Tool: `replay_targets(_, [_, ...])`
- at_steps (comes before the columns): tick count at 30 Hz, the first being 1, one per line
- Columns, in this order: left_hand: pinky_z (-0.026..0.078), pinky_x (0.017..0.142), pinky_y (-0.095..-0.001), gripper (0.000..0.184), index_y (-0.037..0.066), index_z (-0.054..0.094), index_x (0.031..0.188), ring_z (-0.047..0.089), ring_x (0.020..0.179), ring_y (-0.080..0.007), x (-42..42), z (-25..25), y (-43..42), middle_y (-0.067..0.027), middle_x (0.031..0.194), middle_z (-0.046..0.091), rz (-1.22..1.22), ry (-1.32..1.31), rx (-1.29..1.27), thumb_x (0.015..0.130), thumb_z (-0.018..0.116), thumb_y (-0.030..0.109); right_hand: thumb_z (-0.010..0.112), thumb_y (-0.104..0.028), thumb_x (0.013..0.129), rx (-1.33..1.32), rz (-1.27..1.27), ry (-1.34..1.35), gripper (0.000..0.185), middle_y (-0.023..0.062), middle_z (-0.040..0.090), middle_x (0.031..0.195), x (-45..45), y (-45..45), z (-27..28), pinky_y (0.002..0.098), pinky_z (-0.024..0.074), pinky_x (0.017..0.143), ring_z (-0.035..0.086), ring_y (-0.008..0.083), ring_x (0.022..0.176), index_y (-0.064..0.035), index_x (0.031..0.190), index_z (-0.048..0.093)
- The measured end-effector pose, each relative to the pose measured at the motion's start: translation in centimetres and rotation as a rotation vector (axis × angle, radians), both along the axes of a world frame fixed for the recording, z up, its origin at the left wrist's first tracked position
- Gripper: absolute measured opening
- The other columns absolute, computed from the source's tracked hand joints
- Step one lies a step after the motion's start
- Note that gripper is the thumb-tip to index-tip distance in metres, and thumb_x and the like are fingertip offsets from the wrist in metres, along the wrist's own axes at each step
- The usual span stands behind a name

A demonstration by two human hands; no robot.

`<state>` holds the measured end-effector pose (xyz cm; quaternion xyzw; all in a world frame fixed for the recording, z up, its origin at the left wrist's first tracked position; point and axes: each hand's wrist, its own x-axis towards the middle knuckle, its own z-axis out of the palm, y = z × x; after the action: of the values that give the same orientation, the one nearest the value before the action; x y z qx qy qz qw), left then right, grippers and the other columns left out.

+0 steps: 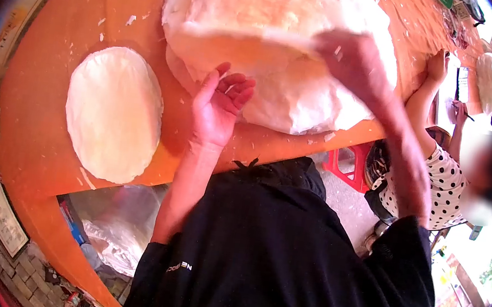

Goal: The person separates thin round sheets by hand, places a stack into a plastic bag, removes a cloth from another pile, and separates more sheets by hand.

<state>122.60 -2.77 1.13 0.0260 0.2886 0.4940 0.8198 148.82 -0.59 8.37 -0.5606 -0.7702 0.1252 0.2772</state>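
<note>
A large heap of soft white fibre sheets, like wadding, covers the middle of the orange table. Across it stretches the raised edge of a thin white fibre layer. My right hand, smeared by motion, is closed at the right end of that edge. In front of the heap, my left hand is turned palm up with half-curled fingers apart; it appears to hold nothing. An oval white fibre pad lies flat on the table to the left of my left hand.
White scraps dot the orange table. At the right, a person in a polka-dot top writes with a pen on paper. A red stool stands below the table's edge. Clear plastic sheeting shows under the table.
</note>
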Motion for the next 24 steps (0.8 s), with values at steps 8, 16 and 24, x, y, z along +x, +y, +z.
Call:
replay_targets(8, [0.052,0.079,-0.037,0.027,0.002,0.048,0.114,0.062,0.087,-0.027,1.0,-1.2,-0.7,-0.0141,0.097,0.059,-0.185,0.396,0.024,0.093,0.049,0.02,0.06,-0.006,0.077,0.476,-0.094,-0.302,0.004,0.0105,0.062,0.076,-0.7,0.8,12.9,0.0332,0.0495,0.057,0.06,0.0234,0.065,-0.0049,0.08,0.063])
replay_targets(16, [0.045,0.094,-0.0444,0.039,0.0,0.05,0.118,0.057,0.106,-0.0345,3.1,-0.4,1.2,-0.0195,0.11,0.059,-0.13,-0.034,0.062,0.095,0.046,0.031,0.064,-0.003,0.073,-0.128,0.157,-0.118,0.005,0.0118,0.059,0.07,-2.9,0.6,2.1,0.0348,0.0487,0.057,0.058,0.0304,0.062,-0.0034,0.079,0.063])
replay_targets(24, [0.042,0.097,-0.0454,0.045,0.003,0.047,0.123,0.056,0.108,-0.035,5.1,0.5,4.7,-0.0176,0.116,0.057,-0.2,0.106,0.172,0.096,0.04,0.038,0.063,-0.013,0.077,-0.166,-0.1,-0.049,0.008,0.0127,0.062,0.071,-1.6,3.8,11.5,0.0352,0.0486,0.055,0.06,0.0228,0.058,-0.0071,0.083,0.066])
